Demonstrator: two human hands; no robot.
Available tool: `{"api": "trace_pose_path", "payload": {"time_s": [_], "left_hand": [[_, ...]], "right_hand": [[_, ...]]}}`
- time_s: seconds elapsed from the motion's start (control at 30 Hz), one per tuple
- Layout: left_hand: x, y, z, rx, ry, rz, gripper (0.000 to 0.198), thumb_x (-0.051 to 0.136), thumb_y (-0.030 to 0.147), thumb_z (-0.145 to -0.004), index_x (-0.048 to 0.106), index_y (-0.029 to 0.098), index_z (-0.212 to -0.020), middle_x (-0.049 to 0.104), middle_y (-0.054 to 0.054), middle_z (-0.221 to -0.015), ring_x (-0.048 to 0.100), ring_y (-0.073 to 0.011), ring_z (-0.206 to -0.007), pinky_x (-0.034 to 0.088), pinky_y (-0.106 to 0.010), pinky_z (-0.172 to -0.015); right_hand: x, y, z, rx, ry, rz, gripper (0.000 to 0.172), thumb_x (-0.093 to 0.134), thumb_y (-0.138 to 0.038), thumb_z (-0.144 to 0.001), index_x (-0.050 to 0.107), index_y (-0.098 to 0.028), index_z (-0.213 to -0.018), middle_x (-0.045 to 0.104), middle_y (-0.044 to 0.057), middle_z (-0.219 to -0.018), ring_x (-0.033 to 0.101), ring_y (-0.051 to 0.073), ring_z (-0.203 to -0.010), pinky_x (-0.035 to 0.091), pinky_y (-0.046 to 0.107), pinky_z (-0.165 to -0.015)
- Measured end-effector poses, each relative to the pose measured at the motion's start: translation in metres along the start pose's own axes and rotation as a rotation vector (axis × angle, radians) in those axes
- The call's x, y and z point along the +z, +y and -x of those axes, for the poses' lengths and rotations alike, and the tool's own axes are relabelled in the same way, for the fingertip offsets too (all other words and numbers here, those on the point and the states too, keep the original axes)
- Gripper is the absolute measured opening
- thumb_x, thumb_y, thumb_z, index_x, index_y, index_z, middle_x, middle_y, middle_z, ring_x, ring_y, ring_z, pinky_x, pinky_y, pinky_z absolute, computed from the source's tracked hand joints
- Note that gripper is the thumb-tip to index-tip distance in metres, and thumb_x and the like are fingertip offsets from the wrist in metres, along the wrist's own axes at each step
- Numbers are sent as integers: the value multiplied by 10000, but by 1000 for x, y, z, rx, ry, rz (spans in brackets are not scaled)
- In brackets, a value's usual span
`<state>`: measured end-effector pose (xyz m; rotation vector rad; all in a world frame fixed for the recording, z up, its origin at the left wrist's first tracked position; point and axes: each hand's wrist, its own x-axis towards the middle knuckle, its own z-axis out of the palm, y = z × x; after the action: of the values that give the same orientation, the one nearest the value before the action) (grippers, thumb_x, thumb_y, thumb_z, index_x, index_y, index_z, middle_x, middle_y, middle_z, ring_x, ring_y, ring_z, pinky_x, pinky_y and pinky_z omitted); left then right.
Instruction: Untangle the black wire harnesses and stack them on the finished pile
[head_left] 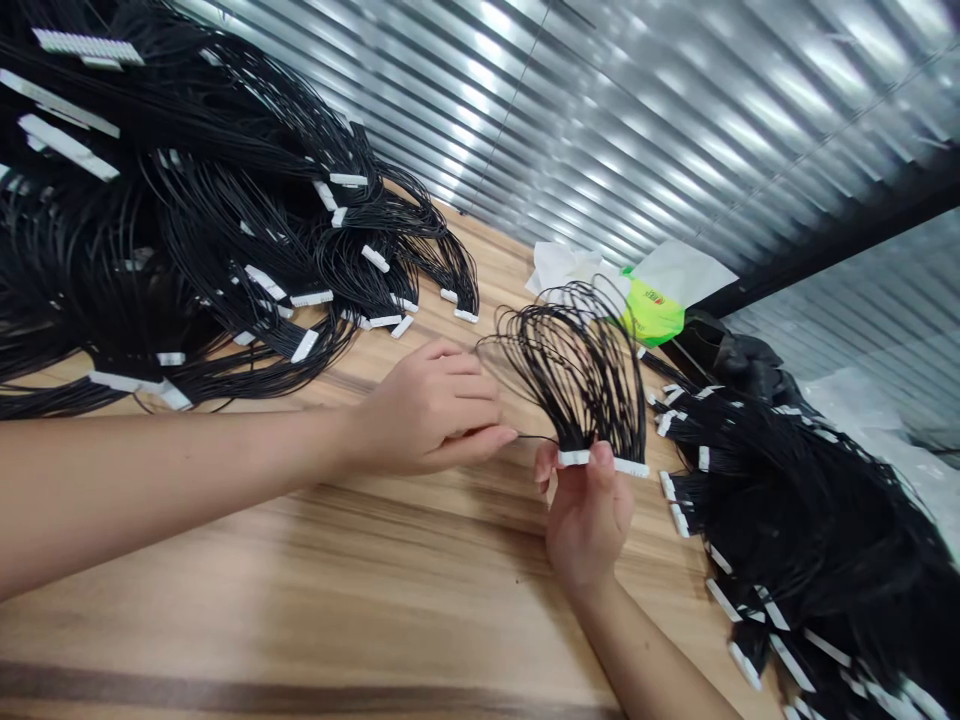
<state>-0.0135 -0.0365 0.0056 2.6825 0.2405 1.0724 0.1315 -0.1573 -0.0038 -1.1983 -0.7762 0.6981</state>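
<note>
Black wire harnesses (pixel 187 250) lie heaped on the wooden table (pixel 300 600) at far left of the held wire bundle, their white plastic connectors (pixel 304 345) spilling toward it. Next, still left of the bundle, the left hand (pixel 427 410) reaches in from the side, fingers closed together, its fingertips apparently pinching a single black wire (pixel 536 436) that runs to the bundle's base. At centre, the held wire bundle (pixel 577 370) fans upward in thin black loops from two white connectors (pixel 592 460). The right hand (pixel 589 520), just below the bundle, is clamped on these connectors, its fingers curled behind them and its thumb in front. Behind the bundle are crumpled white paper (pixel 562 265), a green plastic bag (pixel 652 310) and a corrugated metal wall (pixel 675 120). A second heap of harnesses (pixel 795 520) lies to the right of the bundle, close to it.

Risks, as judged: a hard tug on the pinched wire could strain its join with the connector or pull it free. Loose loops could snag on either neighbouring heap and tangle. Relaxing the right hand's grip could drop the connectors and let the bundle fall among the others, where it could be hard to tell apart.
</note>
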Motion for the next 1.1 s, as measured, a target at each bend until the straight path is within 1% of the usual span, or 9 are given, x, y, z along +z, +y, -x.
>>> {"api": "trace_pose_path", "payload": {"time_s": [0.13,0.2,0.3,0.43,0.53,0.67,0.87,1.0,1.1], "left_hand": [[1,4,3,-342,-79,344,403,329,305,-979,558,154,-685,560,14,-634,498,-97,-630,351,-244,-652],[4,6,3,-480,-43,485,316,351,302,-975,600,166,-836,607,2,-828,535,-86,-701,394,-208,-658],[12,4,4,-582,39,587,174,479,243,-910,575,213,-1052,548,-16,-1135,535,-58,-709,442,-183,-640],[22,-5,6,-723,78,713,315,536,172,-850,471,230,-1153,570,-13,-1022,535,-59,-648,439,-173,-562],[25,-11,5,-730,73,866,297,557,231,-857,461,200,-1136,585,-23,-989,547,-72,-655,457,-187,-568],[23,-11,1,-662,46,945,259,550,288,-878,519,161,-1102,611,-48,-1017,593,-134,-860,522,-261,-739],[21,-3,2,-530,-40,1007,279,433,278,-951,546,196,-1192,611,-56,-1181,557,-186,-1100,461,-345,-955],[22,-6,3,-642,76,1209,470,521,265,-913,350,214,-1347,611,-74,-1195,614,-146,-971,496,-289,-862],[21,-13,-1,-755,160,1302,434,506,285,-925,391,200,-1335,579,-71,-1268,607,-106,-928,482,-228,-841]], "right_hand": [[-1,-1,-2,-65,65,-24,339,546,-463,-866,544,-199,-654,537,-5,-548,515,137,-513,346,245,-432],[1,-1,0,-89,75,-44,333,562,-464,-854,537,-202,-651,528,-10,-540,508,136,-497,337,241,-416],[6,-2,5,-85,63,-67,325,585,-464,-838,544,-205,-646,518,-16,-533,481,126,-466,315,232,-389],[9,-6,15,-66,42,-52,381,598,-526,-804,536,-208,-603,489,-18,-530,456,125,-439,304,234,-367],[9,-11,20,-38,-23,-58,371,599,-533,-801,542,-216,-617,491,-16,-530,438,126,-430,300,242,-364],[9,-13,22,2,-147,-98,367,554,-512,-842,544,-220,-621,502,-18,-487,445,128,-426,320,248,-385],[10,-13,27,111,-322,-145,382,473,-516,-885,505,-226,-639,533,-14,-478,471,133,-405,346,262,-400],[8,-15,24,124,-318,-166,455,455,-565,-874,480,-222,-575,444,-33,-429,402,121,-390,329,258,-405],[7,-13,18,152,-232,-200,435,475,-542,-873,456,-220,-581,418,-50,-465,342,102,-389,323,253,-419]]}}
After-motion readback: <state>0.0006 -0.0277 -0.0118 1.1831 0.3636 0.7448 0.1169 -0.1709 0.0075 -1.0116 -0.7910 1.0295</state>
